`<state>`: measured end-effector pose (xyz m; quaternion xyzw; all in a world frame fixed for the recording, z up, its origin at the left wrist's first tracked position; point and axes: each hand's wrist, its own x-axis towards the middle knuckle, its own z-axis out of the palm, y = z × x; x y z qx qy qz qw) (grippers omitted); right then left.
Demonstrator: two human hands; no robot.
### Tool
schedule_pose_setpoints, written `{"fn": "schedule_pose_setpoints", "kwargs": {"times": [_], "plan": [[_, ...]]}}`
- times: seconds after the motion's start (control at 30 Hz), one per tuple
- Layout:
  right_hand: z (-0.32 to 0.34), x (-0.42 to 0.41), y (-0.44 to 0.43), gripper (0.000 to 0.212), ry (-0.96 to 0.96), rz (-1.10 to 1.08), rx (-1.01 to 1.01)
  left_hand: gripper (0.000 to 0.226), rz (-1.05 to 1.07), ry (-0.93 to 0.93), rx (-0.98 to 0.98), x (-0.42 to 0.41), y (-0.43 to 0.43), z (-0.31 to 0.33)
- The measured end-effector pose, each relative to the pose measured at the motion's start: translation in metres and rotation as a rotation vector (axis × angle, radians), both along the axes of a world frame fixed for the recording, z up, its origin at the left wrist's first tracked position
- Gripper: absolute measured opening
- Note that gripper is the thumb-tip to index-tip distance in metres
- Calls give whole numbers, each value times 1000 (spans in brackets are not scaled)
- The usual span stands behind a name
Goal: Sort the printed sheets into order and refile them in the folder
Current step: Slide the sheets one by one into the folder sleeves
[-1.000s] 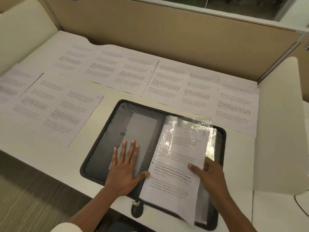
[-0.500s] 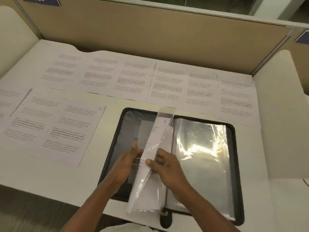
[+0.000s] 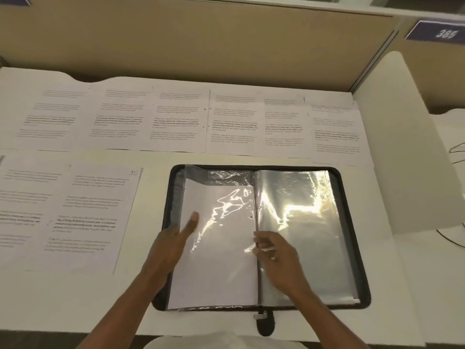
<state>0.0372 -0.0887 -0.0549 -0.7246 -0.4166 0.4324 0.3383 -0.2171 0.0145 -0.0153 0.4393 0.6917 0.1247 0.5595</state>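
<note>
A black zip folder lies open on the white desk, its clear plastic sleeves spread to both sides. The left sleeve lies flat with a sheet inside, blank side up. My left hand rests on that sleeve's left edge, thumb pressed on the plastic. My right hand sits at the spine with curled fingers pinching the sleeve's inner edge. The right sleeve is shiny and holds no paper. Printed sheets lie in a row behind the folder. A sheet marked 10 lies to the left.
A tan partition wall closes off the back of the desk. A white side panel stands on the right, with cables beyond it. The folder's zip tab hangs over the desk's front edge.
The sleeve holding the sheet was turned from the right side over to the left and now lies flat. Both hands followed it down; the left now presses it.
</note>
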Motion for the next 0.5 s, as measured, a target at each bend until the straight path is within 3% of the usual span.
{"fn": "schedule_pose_setpoints", "kwargs": {"times": [0.1,0.2,0.33,0.5], "plan": [[-4,39,-1,33,-282,-79,83,47,-123,291,165,-4,3,-17],[-9,77,1,39,-460,-158,80,36,-117,496,243,-4,0,-32],[-14,108,-1,53,-645,-153,18,27,-87,623,232,4,0,-32],[-19,115,-2,49,-808,-77,46,33,-96,724,193,5,-1,-23]]}}
